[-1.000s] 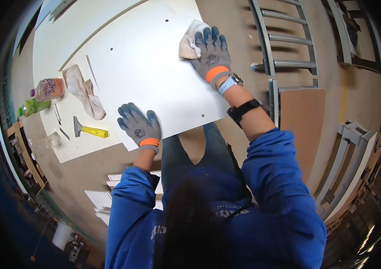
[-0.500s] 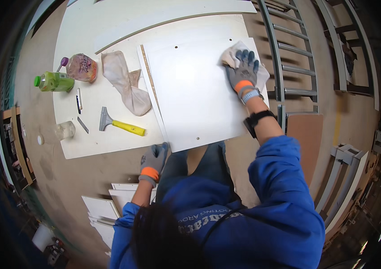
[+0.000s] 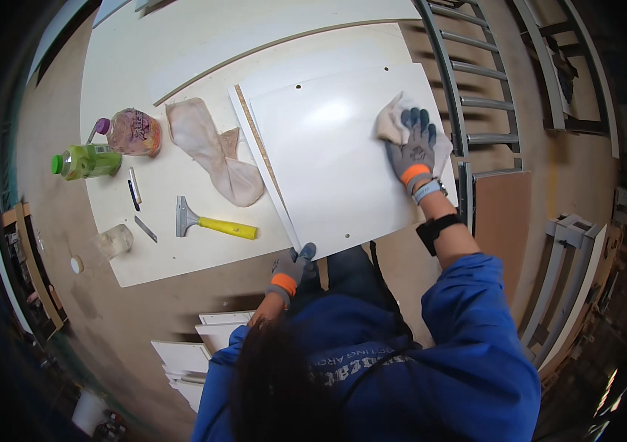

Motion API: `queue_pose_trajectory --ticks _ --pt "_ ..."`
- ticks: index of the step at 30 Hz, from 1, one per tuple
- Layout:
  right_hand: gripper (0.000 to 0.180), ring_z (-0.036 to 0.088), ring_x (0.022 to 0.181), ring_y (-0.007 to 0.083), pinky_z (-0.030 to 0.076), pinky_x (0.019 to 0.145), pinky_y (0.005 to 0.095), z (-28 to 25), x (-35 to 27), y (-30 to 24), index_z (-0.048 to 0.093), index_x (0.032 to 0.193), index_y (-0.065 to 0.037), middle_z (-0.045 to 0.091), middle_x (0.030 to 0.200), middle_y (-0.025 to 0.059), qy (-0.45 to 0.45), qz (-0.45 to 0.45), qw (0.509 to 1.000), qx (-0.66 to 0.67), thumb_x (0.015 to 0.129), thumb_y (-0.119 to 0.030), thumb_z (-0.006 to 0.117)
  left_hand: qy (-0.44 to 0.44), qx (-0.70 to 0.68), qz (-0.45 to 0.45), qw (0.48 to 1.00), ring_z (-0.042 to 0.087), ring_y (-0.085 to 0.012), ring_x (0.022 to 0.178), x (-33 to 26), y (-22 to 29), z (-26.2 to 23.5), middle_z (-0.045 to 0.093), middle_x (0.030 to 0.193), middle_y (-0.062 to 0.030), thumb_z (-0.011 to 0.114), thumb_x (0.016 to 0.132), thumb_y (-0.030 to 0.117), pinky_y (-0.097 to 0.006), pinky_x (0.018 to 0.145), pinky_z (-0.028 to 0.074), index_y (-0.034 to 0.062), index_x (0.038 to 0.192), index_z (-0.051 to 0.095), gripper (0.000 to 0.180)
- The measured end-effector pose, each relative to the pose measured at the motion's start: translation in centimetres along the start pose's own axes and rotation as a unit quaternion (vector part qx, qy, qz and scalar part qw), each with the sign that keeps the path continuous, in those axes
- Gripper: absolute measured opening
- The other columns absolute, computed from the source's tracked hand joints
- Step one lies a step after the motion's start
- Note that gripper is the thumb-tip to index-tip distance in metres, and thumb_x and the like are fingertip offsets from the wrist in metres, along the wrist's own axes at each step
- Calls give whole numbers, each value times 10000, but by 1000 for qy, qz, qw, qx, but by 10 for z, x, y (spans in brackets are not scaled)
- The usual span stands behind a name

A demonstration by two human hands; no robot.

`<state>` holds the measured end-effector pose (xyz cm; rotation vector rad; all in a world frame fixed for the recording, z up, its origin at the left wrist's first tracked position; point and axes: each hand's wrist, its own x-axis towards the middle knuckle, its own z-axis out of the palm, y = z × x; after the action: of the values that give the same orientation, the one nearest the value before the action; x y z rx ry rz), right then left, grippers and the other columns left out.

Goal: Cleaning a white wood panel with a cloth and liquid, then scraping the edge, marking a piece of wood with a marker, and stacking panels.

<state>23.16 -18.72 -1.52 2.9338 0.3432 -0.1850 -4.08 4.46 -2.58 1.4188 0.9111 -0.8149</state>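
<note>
A white panel [image 3: 328, 162] with small holes near its edges lies on the work table. On its right part, my right hand [image 3: 413, 151], gloved in grey and dark blue, presses a pale crumpled cloth [image 3: 393, 121] against the surface. My left hand [image 3: 291, 269], in a matching glove, grips the near left corner, thumb on top and the other fingers mostly hidden. Under the left side of the panel another board [image 3: 265, 158] shows a bare brown edge. Left of the boards are a second, stained cloth [image 3: 214, 155] and a scraper [image 3: 217, 226] with a yellow handle.
On the white table [image 3: 173, 265] stand a green bottle [image 3: 91, 161], a purple-capped bottle [image 3: 134, 132] and a clear jar [image 3: 114, 241]. A pen-like tool [image 3: 133, 188] and a loose blade [image 3: 146, 229] lie nearby. A roller conveyor [image 3: 479, 103] runs along the right; white boards [image 3: 180, 357] are stacked low left.
My right hand and the cloth have slid a little toward me over the panel. My left hand keeps its hold on the corner. The whole view has shifted slightly.
</note>
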Motion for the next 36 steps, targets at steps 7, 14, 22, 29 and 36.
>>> queue_pose_trajectory --ticks 7,14,22,29,36 --pt "741 147 1440 276 70 1174 422 -35 63 -145 307 1452 -91 246 1531 126 81 -205 967 130 868 -516 473 43 50 19 998 637 -175 679 7 -11 9 688 807 -108 614 863 512 -293 656 506 -14 928 668 532" --pt "736 153 1438 281 83 1175 407 -24 90 -99 300 1447 -78 241 1531 129 63 -205 971 106 881 -525 443 48 121 -31 991 671 -247 805 -15 23 -3 696 881 -144 633 829 536 -339 756 506 -31 942 671 580" --pt "716 120 1444 309 41 1166 459 -21 76 -75 318 1454 -91 222 1540 140 42 -45 984 167 895 -529 404 77 45 -56 994 608 -189 719 12 -42 -1 670 797 -97 652 814 560 -322 703 481 -43 869 670 606" --pt "712 132 1441 288 66 1173 415 -31 120 -62 281 1463 -75 222 1537 139 43 -117 986 106 905 -498 412 41 -120 -102 987 591 -142 621 -11 9 10 644 777 -75 720 793 494 -298 544 486 -10 916 648 523" --pt "694 117 1440 308 65 1172 417 -5 121 20 290 1458 -63 234 1527 156 28 28 991 127 903 -460 415 60 -147 -95 983 495 -84 616 13 -52 -5 594 708 -2 696 824 491 -253 544 420 28 814 656 465"
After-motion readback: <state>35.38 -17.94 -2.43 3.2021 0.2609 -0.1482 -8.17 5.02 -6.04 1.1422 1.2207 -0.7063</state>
